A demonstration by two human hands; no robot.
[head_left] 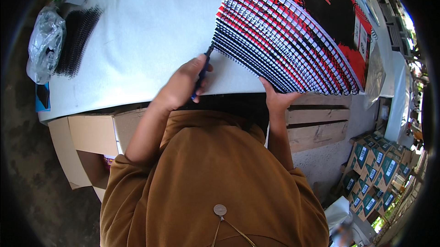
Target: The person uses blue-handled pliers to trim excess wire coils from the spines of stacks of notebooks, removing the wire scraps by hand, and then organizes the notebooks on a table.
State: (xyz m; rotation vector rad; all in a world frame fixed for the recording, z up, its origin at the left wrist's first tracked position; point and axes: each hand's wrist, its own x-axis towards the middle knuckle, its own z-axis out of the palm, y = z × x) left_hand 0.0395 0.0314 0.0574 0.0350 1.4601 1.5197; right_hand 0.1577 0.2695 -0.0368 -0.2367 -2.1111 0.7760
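A fanned stack of spiral-bound notebooks [293,41] leans on the table's right side, with coiled spines facing left. The top cover is black and red. My left hand [183,80] is closed round a pair of pliers [201,75] with dark blue handles. Their narrow dark tip meets the far end of the lower coils, though whether it touches one I cannot tell. My right hand [277,98] grips the near corner of the stack, thumb against the lowest spines. Its other fingers are mostly hidden under the notebooks.
Loose black coils [79,41] lie at the table's left beside a clear plastic bag [46,45]. An open cardboard box [94,135] stands below the white tabletop [137,32]. Wooden slats [316,123] sit under the right side, and stacked cartons [376,173] stand beyond.
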